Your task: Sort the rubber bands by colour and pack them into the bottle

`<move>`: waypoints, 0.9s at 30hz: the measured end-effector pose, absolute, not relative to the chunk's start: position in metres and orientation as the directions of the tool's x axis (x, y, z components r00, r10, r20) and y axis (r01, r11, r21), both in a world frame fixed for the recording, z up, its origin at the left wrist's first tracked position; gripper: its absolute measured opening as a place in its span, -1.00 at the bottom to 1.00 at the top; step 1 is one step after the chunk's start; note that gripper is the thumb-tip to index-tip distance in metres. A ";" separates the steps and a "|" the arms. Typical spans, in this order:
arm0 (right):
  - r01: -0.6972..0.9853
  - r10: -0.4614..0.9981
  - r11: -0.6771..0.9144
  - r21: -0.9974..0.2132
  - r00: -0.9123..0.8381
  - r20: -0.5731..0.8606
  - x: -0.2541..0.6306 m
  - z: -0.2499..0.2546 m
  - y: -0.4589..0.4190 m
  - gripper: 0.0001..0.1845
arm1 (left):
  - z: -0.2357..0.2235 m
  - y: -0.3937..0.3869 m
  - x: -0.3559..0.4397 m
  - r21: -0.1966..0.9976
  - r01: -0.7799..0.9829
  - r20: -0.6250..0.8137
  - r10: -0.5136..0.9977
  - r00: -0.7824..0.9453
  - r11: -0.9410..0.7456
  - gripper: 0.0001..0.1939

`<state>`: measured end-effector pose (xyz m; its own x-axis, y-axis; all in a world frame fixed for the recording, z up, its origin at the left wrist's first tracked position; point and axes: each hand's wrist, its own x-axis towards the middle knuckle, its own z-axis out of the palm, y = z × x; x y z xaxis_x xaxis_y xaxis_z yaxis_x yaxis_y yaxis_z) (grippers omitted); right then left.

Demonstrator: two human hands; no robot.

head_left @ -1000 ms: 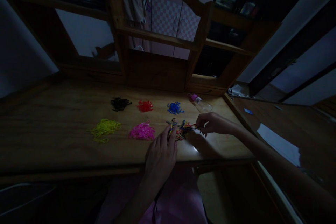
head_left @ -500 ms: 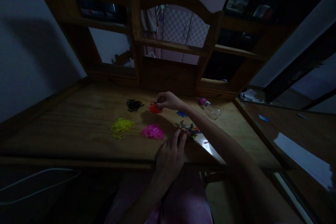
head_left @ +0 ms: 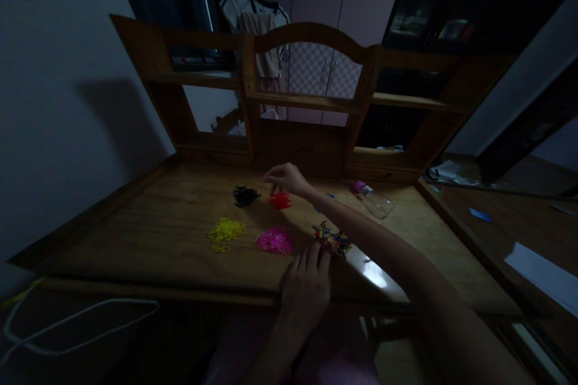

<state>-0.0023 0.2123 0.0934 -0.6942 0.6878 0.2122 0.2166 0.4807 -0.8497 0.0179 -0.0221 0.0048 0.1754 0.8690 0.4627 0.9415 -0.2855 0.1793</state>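
Note:
My right hand (head_left: 289, 180) hangs over the table just behind the pile of red rubber bands (head_left: 280, 200). Its fingers point left and are pinched together; what lies between the fingertips is too dark to make out. Left of it sits a pile of black rubber bands (head_left: 245, 195). Near the front edge, my left hand (head_left: 307, 283) lies palm down, fingers stretched out, the tips touching a mixed-colour pile of rubber bands (head_left: 336, 240). Pink rubber bands (head_left: 275, 240) and yellow rubber bands (head_left: 226, 231) form piles to the left. Blue rubber bands (head_left: 318, 209) are partly hidden by my right forearm.
A clear bottle with a purple cap (head_left: 378, 203) lies on its side at the right. The wooden shelf unit (head_left: 300, 141) rises along the back of the table. White paper (head_left: 544, 277) lies on the surface to the right.
My right hand has lifted away from the red pile and moved toward its back left. My left hand stays at the mixed pile. The camera view has tilted up a little.

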 end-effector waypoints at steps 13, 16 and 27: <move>0.522 0.692 0.719 -0.459 -0.476 0.542 0.206 0.061 0.197 -0.76 | 0.014 -0.017 0.021 0.448 0.879 0.489 0.868 -0.085 -0.166 -0.67; 0.551 0.708 0.692 -0.467 -0.389 0.589 0.224 0.053 0.198 -0.75 | 0.018 -0.016 0.021 0.547 0.807 0.449 0.892 -0.058 -0.222 -0.74; 0.617 0.705 0.677 -0.402 -0.386 0.595 0.228 0.038 0.203 -0.84 | 0.034 0.015 0.040 0.514 0.816 0.260 0.955 0.146 -0.264 -0.83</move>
